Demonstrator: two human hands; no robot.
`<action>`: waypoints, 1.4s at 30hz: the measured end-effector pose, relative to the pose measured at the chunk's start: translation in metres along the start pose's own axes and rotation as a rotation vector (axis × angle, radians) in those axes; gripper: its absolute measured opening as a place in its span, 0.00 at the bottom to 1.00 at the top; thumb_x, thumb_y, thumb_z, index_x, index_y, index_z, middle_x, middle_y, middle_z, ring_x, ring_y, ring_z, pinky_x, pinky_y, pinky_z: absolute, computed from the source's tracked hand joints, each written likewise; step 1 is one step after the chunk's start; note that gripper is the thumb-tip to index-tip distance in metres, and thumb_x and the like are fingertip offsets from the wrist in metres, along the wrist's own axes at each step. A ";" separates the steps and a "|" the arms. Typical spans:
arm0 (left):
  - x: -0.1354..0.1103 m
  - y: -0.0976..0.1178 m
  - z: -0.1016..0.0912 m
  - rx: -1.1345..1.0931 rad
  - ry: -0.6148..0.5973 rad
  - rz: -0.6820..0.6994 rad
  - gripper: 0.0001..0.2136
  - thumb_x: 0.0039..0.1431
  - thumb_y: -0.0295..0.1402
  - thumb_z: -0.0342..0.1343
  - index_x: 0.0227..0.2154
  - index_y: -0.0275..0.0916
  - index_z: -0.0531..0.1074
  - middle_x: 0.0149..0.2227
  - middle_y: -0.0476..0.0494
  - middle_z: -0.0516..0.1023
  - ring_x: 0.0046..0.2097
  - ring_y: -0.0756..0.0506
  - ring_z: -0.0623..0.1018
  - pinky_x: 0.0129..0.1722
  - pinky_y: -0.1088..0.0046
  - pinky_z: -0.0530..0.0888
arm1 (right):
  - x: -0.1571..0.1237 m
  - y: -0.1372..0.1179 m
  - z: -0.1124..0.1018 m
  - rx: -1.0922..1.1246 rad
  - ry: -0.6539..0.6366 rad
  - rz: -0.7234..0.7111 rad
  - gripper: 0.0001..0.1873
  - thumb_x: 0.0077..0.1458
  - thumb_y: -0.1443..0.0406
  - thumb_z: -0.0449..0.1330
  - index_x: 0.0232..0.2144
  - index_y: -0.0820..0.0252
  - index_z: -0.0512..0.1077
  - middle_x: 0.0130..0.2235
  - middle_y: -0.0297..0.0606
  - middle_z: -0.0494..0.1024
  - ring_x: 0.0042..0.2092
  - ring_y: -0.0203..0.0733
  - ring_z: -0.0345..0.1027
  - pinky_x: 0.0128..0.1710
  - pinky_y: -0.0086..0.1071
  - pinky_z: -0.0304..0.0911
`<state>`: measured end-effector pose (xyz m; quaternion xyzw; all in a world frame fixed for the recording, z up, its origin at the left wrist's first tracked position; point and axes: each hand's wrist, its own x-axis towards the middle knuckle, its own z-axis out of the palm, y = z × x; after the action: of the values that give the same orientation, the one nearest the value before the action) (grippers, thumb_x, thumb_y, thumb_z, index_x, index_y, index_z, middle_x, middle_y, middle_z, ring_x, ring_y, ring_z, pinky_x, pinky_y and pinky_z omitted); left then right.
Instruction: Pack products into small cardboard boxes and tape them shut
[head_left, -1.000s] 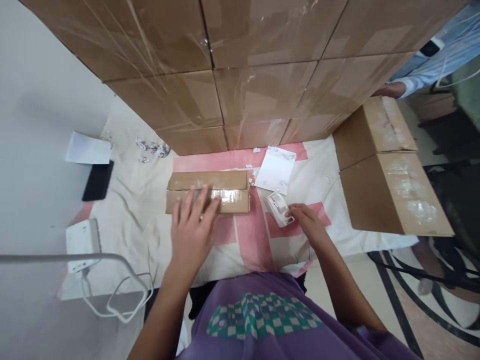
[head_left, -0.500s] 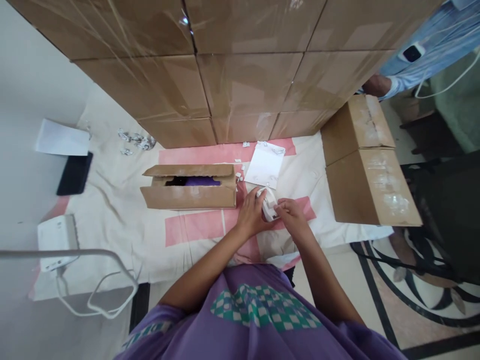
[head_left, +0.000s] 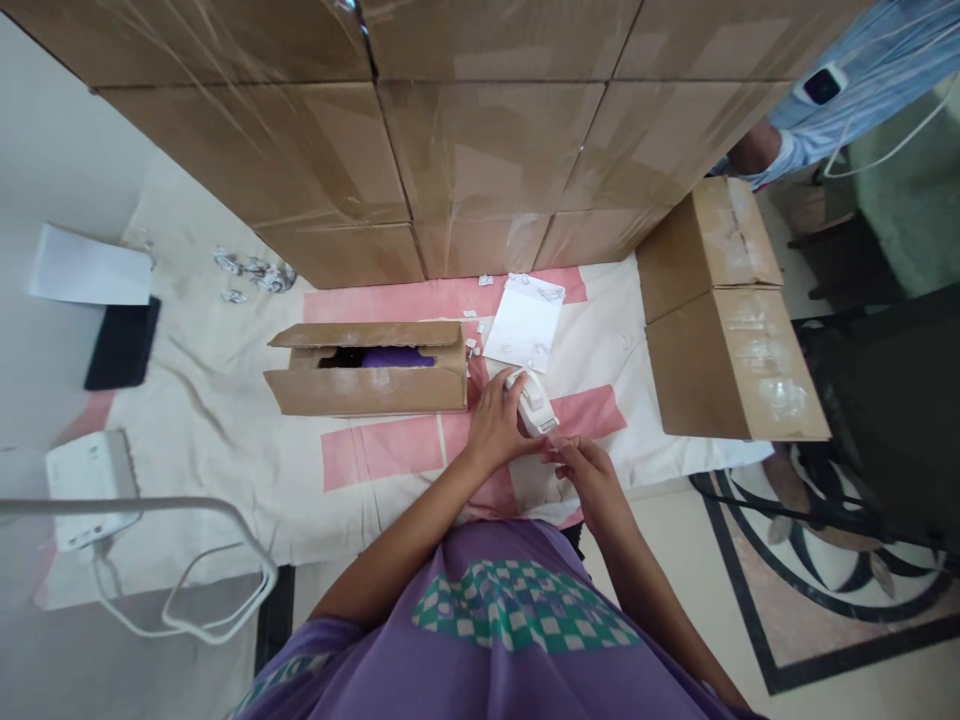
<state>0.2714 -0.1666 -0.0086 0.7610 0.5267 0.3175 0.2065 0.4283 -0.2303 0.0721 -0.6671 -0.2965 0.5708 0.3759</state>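
Observation:
My left hand [head_left: 493, 428] grips a white tape dispenser [head_left: 535, 404] over the cloth, its fingers wrapped round the near-left side. Just below the dispenser's cutting end, my right hand [head_left: 586, 468] is closed in a pinch. A short clear strip of tape [head_left: 554, 440] seems to run from the dispenser to those fingertips. Beyond the dispenser lies a white sheet of paper [head_left: 523, 325] with bits of tape along its edges. To the left stands an open cardboard box [head_left: 367, 392], its long flaps up, with something purple and black inside.
Stacked cardboard boxes [head_left: 487, 140] wall off the far side. More taped boxes [head_left: 739, 340] stand at the right, near another person's sleeve [head_left: 877, 75]. Small paper scraps [head_left: 472, 345] lie beside the open box. At left are a white device [head_left: 90, 480], cables and a dark flat object [head_left: 124, 350].
My right hand has drawn away from the dispenser, toward me and slightly right, with a bit of tape between. My left hand keeps its hold. The whole view has shifted a little.

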 end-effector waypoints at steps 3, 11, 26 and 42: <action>0.000 -0.001 0.001 -0.006 0.028 0.031 0.55 0.46 0.57 0.69 0.70 0.40 0.47 0.66 0.25 0.60 0.66 0.28 0.66 0.64 0.49 0.68 | 0.002 0.001 0.006 0.158 -0.012 0.084 0.27 0.42 0.43 0.73 0.22 0.57 0.68 0.33 0.41 0.81 0.34 0.46 0.76 0.27 0.32 0.58; -0.001 -0.002 0.001 -0.030 0.035 0.062 0.53 0.50 0.55 0.68 0.70 0.39 0.44 0.67 0.24 0.59 0.68 0.29 0.64 0.65 0.48 0.66 | 0.016 0.009 0.010 0.229 0.023 0.131 0.30 0.36 0.46 0.77 0.19 0.58 0.65 0.32 0.40 0.80 0.32 0.45 0.77 0.21 0.28 0.57; 0.000 -0.001 0.000 -0.047 0.053 0.072 0.52 0.49 0.52 0.69 0.69 0.38 0.47 0.65 0.24 0.61 0.67 0.29 0.65 0.63 0.49 0.68 | 0.011 -0.007 0.015 0.338 -0.036 0.125 0.27 0.39 0.53 0.76 0.19 0.59 0.63 0.27 0.33 0.75 0.19 0.32 0.65 0.15 0.26 0.48; 0.002 0.001 -0.003 -0.042 0.032 0.057 0.53 0.48 0.51 0.70 0.70 0.39 0.48 0.65 0.25 0.60 0.66 0.28 0.65 0.63 0.48 0.68 | 0.006 -0.003 0.017 0.298 0.017 -0.061 0.26 0.47 0.59 0.73 0.19 0.58 0.58 0.25 0.31 0.74 0.18 0.27 0.57 0.16 0.24 0.44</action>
<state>0.2705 -0.1655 -0.0058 0.7660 0.5012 0.3466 0.2048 0.4127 -0.2211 0.0705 -0.5994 -0.2256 0.5911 0.4903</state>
